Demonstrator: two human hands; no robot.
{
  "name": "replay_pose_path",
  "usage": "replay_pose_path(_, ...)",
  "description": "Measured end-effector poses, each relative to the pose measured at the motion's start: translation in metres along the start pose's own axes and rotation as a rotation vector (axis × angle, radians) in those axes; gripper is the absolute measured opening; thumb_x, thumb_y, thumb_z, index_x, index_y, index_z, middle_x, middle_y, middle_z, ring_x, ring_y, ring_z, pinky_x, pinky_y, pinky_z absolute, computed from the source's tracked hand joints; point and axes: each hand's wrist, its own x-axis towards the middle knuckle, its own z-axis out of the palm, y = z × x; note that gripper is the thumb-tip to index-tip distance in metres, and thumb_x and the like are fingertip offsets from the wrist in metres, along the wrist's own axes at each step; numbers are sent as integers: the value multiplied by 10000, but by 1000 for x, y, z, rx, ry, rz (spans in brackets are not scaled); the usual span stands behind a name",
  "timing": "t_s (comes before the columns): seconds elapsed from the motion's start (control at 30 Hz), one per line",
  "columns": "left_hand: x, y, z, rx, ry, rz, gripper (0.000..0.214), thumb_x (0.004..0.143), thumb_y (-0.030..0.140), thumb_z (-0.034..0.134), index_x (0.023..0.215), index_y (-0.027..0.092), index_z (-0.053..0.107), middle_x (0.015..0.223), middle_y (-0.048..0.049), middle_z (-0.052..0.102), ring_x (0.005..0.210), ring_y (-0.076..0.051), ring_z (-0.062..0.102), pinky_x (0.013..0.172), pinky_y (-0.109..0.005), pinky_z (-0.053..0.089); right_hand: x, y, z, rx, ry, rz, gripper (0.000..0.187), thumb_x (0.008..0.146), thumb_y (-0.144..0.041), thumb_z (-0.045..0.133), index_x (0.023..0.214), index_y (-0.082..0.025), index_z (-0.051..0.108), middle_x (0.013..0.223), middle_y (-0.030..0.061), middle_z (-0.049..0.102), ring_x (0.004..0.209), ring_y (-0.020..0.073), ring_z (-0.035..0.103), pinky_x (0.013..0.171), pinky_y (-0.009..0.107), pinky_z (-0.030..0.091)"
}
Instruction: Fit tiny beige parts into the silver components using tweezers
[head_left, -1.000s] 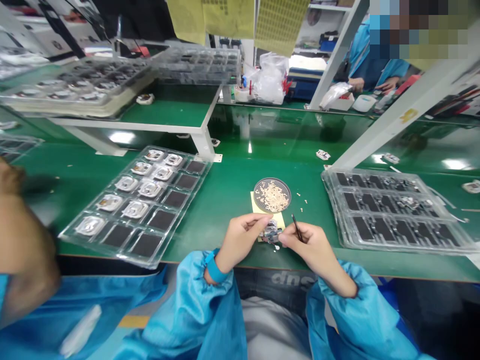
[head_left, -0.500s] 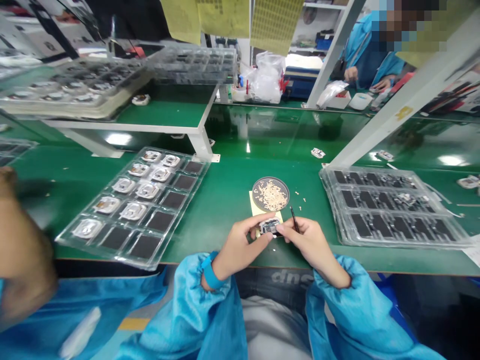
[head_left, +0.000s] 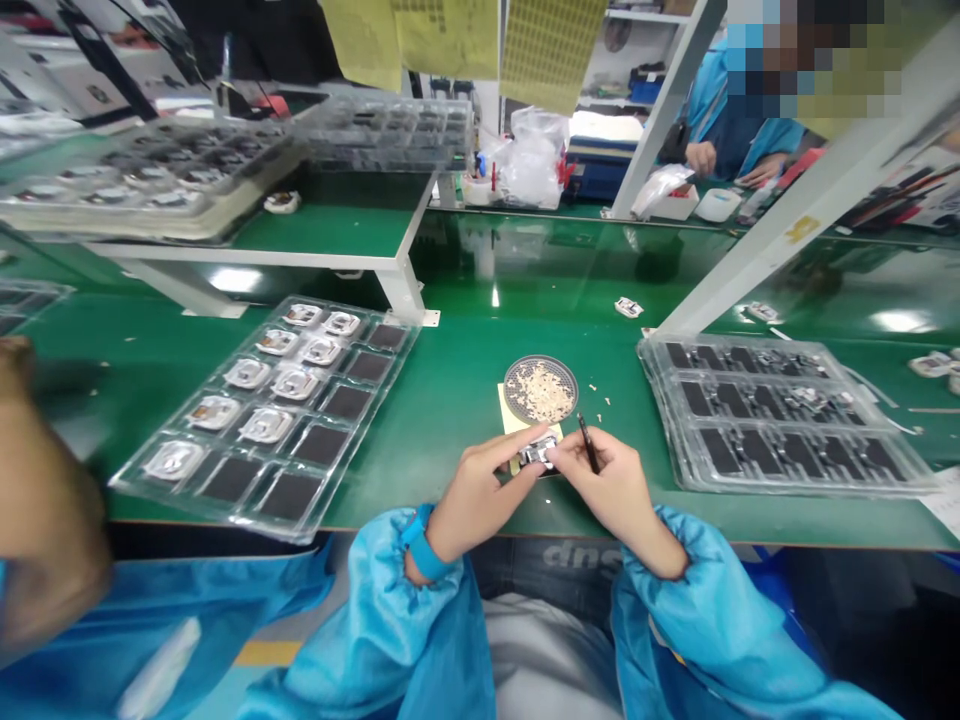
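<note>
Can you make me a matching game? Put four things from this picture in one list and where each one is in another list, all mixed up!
Things:
1. Tweezers
2. Small metal part
3. Round mesh dish
4. Blue wristband

Places:
A. On yellow paper
B. Around the wrist of the left hand
C. Held in the right hand
D. Between the two hands

Right pairs: 1-C, 2-D, 3-A, 4-B

A small silver-and-black electronic module sits at lower centre of the frame, just beside slim black tweezers, which stand tilted.
</note>
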Motion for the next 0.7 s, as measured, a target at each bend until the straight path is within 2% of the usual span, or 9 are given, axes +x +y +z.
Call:
replay_pose_path(0.17, 3, 3, -2, -11, 11, -35, 442, 880, 202, 678, 1323, 198, 689, 1055, -65, 756, 660, -105, 531, 647, -221, 489, -2, -5, 2, -1, 6, -33, 311, 805, -447, 753, 769, -147, 681, 643, 19, 582, 561, 112, 418, 533, 256, 330)
replay_pose_path(0.33, 2, 3, -3, -32, -6, 3, 441, 891, 211, 673, 1333, 201, 681, 1135, -84, 745, 770, -127, 604, 709, -230, 507, 0, -6, -2, 16, -35, 5, 346, 786, -475, 763, 741, -142, 680, 631, 29, 592, 557, 114, 420, 532, 259, 321)
replay_pose_path(0.53, 0, 0, -3, -19, -21, 9, 446, 903, 223, 677, 1349, 212, 669, 1181, -75, 735, 801, -134, 630, 722, -233, 511, 3, -8, -6, 5, -92, 45, 376, 787, -500, 759, 733, -137, 675, 644, 29, 595, 589, 119, 448, 568, 263, 344)
replay_pose_path(0.7, 0, 1, -3, 10, -17, 37, 413, 935, 252, 644, 1345, 228, 675, 1245, -72, 711, 908, -168, 661, 811, -267, 521, 8, -8, -7, 48, -147, 59, 397, 797, -517, 750, 705, -146, 644, 627, 17, 590, 592, 120, 475, 576, 260, 362)
